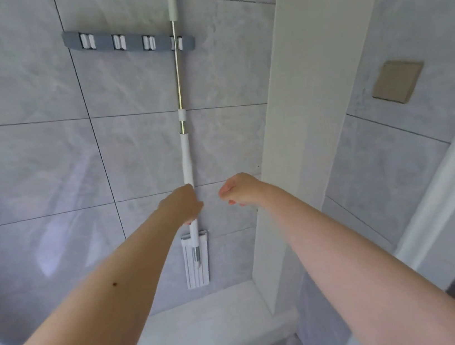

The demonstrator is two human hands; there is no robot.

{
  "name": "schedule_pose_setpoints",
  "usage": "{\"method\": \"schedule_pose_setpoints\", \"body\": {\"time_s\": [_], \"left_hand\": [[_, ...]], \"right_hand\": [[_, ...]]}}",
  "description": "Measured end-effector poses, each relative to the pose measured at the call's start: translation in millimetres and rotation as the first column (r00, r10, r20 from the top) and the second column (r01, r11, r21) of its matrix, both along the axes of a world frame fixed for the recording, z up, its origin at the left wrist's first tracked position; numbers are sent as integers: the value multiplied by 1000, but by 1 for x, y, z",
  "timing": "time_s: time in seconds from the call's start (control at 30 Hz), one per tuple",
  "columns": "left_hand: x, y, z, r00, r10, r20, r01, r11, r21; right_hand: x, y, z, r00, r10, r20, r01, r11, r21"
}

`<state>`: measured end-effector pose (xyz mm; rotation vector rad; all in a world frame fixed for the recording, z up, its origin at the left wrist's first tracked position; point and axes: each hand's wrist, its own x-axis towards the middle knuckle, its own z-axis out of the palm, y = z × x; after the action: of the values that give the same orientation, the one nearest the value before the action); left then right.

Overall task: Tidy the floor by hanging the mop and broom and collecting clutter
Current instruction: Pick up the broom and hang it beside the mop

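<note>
A white flat mop (pixel 186 154) hangs upright against the grey tiled wall. Its metal pole sits in the rightmost clip of a grey wall rack (pixel 129 41). The flat mop head (pixel 194 260) hangs folded down just above a white ledge. My left hand (pixel 182 205) is closed around the lower white part of the pole. Just right of the pole, my right hand (pixel 239 189) hovers with fingers curled, holding nothing. No broom is in view.
The rack's three left clips hold nothing. A white door frame (pixel 307 102) runs down the wall right of the mop. A beige wall plate (pixel 397 81) sits further right. The white ledge (pixel 205 315) lies below the mop head.
</note>
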<state>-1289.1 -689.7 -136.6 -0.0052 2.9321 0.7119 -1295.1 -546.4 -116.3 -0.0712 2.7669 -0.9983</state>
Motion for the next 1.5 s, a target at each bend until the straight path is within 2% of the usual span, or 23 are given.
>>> {"method": "schedule_pose_setpoints", "body": {"time_s": [0.3,0.57,0.73,1.07,1.17,1.3,1.5], "left_hand": [[104,60,-71,974,-175,141,189,978,-87],[166,151,-127,899,-349,264,380,922,-77],[199,193,-154,867,-393,307,436,896,-86],[282,277,-254,853,-312,418,361,932,-40],[308,291,-305,852,-272,448,326,944,-47],[340,295,-369,819,-257,513,365,923,-121],[353,289,-472,816,-268,512,420,883,-208]], "right_hand": [[126,51,-89,975,-119,185,117,993,22],[219,149,-145,884,-337,325,346,938,32],[261,194,-176,837,-392,381,414,910,24],[324,282,-275,822,-360,441,401,916,1],[336,295,-323,833,-333,442,378,926,-16],[354,301,-392,824,-321,466,377,926,-29],[380,300,-517,788,-361,498,416,909,-1]]}}
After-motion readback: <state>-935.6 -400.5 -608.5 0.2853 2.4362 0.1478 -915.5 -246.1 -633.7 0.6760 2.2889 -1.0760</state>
